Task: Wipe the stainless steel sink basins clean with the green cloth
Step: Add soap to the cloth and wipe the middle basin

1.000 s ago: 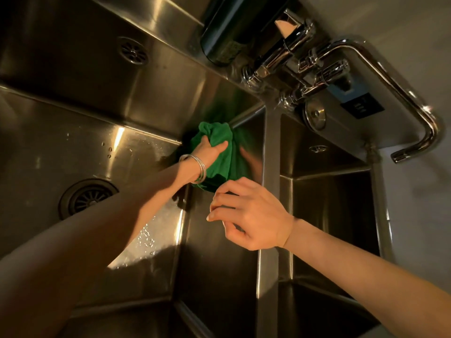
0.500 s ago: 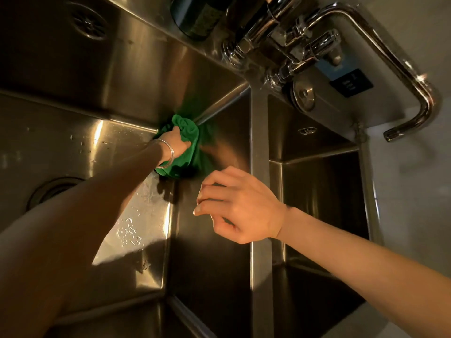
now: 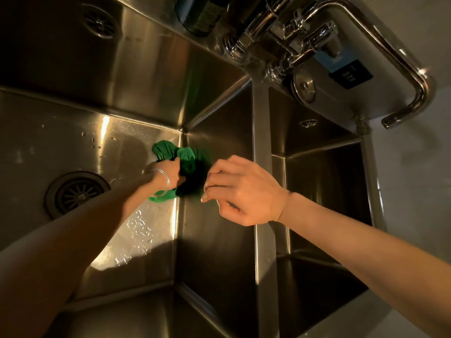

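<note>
Gripping the green cloth [image 3: 180, 158] in a bunch, my left hand [image 3: 168, 172] is pressing it down where the floor of the left basin [image 3: 61, 147] meets the right-hand side wall [image 3: 214, 240], a little short of the far corner. My fingers are curling round the wad, so the cloth is spilling out past them toward the corner and a flap is also showing under my wrist, beside the bangles [image 3: 163, 179]. From the grip, the unwiped seam is running straight back toward me along the foot of that wall, and water droplets [image 3: 136, 230] are lying on the floor just beside it, so I judge the next stroke should be a pull along that line. My right hand [image 3: 244, 191] is hovering above the wall near the divider [image 3: 262, 191], fingers loosely curled and holding nothing; it is nearer the right basin [image 3: 324, 191], which lies beyond the divider. The drain [image 3: 76, 193] is sitting well apart to the left.
</note>
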The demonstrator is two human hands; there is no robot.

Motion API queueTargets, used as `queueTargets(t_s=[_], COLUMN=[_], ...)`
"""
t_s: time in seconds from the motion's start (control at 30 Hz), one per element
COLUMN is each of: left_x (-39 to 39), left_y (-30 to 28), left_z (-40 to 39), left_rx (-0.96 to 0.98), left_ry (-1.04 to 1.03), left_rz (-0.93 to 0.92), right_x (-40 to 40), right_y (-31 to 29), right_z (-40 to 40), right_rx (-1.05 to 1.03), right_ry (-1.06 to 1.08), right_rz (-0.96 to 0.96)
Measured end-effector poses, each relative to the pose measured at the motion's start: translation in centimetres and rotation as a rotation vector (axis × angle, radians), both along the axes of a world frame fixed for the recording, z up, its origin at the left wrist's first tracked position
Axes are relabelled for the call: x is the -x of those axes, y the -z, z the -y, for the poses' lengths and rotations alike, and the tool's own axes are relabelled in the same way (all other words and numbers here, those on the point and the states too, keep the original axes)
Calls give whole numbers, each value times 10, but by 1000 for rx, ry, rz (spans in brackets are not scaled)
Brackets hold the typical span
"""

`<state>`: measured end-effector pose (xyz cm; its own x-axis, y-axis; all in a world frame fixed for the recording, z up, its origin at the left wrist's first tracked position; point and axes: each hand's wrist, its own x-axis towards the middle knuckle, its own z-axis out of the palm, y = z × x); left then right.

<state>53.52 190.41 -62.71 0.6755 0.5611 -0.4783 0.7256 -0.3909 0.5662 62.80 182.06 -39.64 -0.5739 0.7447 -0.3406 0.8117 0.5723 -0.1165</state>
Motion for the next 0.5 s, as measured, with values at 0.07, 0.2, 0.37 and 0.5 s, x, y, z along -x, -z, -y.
queueTargets(t_s=[0.07, 0.2, 0.37, 0.5], left_x=[10, 33, 63, 81], left_y=[3, -11, -23, -29], left_z=[16, 55, 109, 133], left_rx=[-4, 3, 0, -169], left_ry=[97, 319, 673, 1009], left_rz=[-40, -130, -186, -188], right_x=[1, 3, 4, 4], right_y=[-1, -4, -4, -3], right_z=[0, 0, 2, 2], right_rx=[8, 24, 32, 27], right_ry=[3, -4, 17, 19], right_rz=[9, 31, 54, 78])
